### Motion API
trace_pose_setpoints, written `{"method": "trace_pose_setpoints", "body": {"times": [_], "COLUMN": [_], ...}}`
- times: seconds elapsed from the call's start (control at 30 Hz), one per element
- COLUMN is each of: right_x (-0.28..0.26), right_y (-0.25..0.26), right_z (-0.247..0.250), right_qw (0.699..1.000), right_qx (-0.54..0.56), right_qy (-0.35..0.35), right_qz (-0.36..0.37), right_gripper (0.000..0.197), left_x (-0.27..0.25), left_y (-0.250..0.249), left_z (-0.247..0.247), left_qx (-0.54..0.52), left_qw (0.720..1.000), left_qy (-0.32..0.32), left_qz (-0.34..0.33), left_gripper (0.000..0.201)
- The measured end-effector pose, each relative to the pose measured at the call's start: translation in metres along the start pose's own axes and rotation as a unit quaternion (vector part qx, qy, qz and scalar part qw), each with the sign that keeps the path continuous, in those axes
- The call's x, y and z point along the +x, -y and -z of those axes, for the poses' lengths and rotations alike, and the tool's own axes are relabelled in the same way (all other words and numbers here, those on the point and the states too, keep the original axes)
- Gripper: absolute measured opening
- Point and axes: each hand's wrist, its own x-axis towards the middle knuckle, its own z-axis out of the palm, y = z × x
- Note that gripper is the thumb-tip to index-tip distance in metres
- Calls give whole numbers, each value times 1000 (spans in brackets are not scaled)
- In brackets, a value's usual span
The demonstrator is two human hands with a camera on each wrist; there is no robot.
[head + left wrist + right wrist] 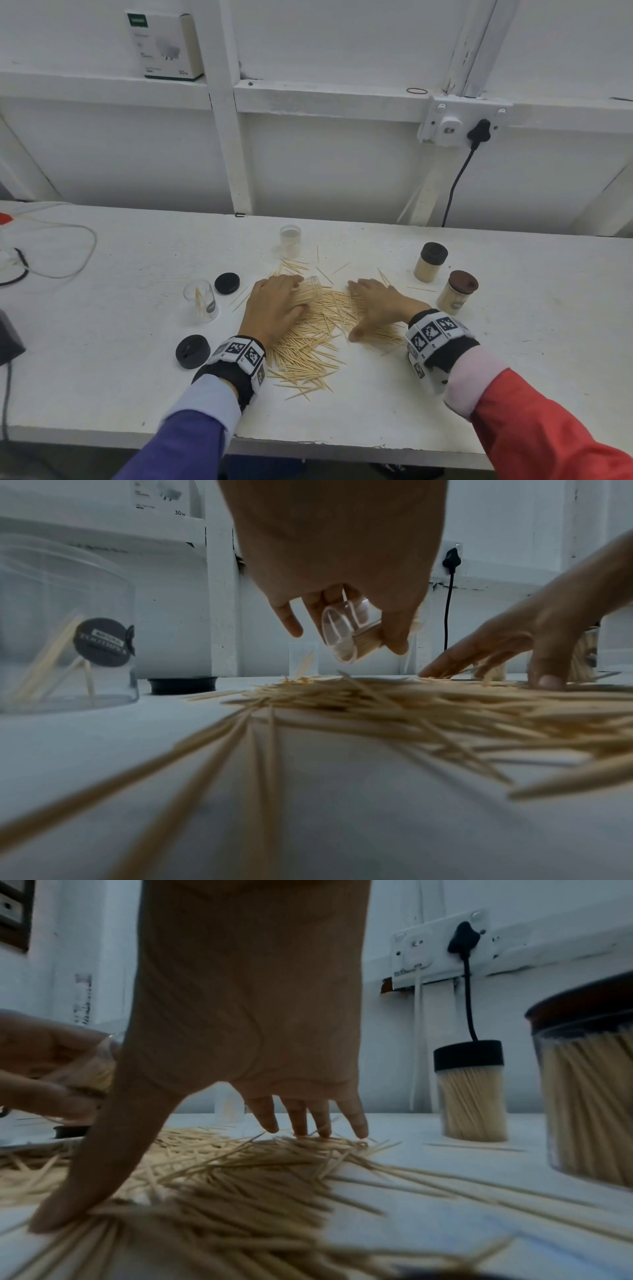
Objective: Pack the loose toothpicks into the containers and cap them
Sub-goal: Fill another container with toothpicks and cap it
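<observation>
The left hand [274,305] grips a clear container [346,631] tilted on its side, partly filled with toothpicks, above the loose toothpick pile [322,339] on the white surface [376,411]. The right hand [380,301] lies spread, fingers straight, fingertips [359,1129] and thumb pressing on the pile. Two full capped containers [430,262] stand to the right; an open container [202,301] and two black caps [227,283] sit to the left.

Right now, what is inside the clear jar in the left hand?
A bundle of toothpicks sits in the tilted jar; the left hand covers how full it is.
</observation>
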Motion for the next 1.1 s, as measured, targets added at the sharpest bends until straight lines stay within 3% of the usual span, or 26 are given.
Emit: {"method": "trace_pose_setpoints", "body": {"times": [0.23, 0.33, 0.43, 0.5, 0.63, 0.73, 0.83, 0.9, 1.1], "right_x": [2, 3, 2, 3, 3, 3, 2, 1, 1], "right_y": [-8, -10, -9, -10, -11, -11, -12, -12, -3], "right_z": [-4, -4, -5, -5, -3, -4, -4, -2, -1], "right_qw": [994, 991, 994, 994, 995, 988, 990, 993, 992], "right_qx": [45, 50, -31, -49, 36, 87, 70, 22, 11], "right_qy": [-76, -107, -105, -94, -96, -116, -125, -110, -122], "right_qz": [61, 65, 2, -23, 19, 56, 5, -26, 15], "right_gripper": [82, 87, 98, 85, 63, 64, 73, 58, 24], "left_x": [0, 0, 0, 0, 0, 0, 0, 0, -1], "left_y": [3, 4, 4, 5, 6, 4, 5, 5, 4], "left_z": [-3, -3, -4, -5, -6, -5, -6, -5, -4], "left_qx": [-4, -8, -8, -7, -3, -10, -10, -10, -17], "left_qw": [1000, 1000, 1000, 1000, 1000, 1000, 1000, 1000, 999], "left_qy": [11, 11, 12, 10, 2, 2, 6, 14, 28], "left_qz": [0, 2, 2, 0, -3, -6, -7, -8, -4], "left_gripper": [68, 67, 64, 56, 50, 49, 50, 54, 65]}}
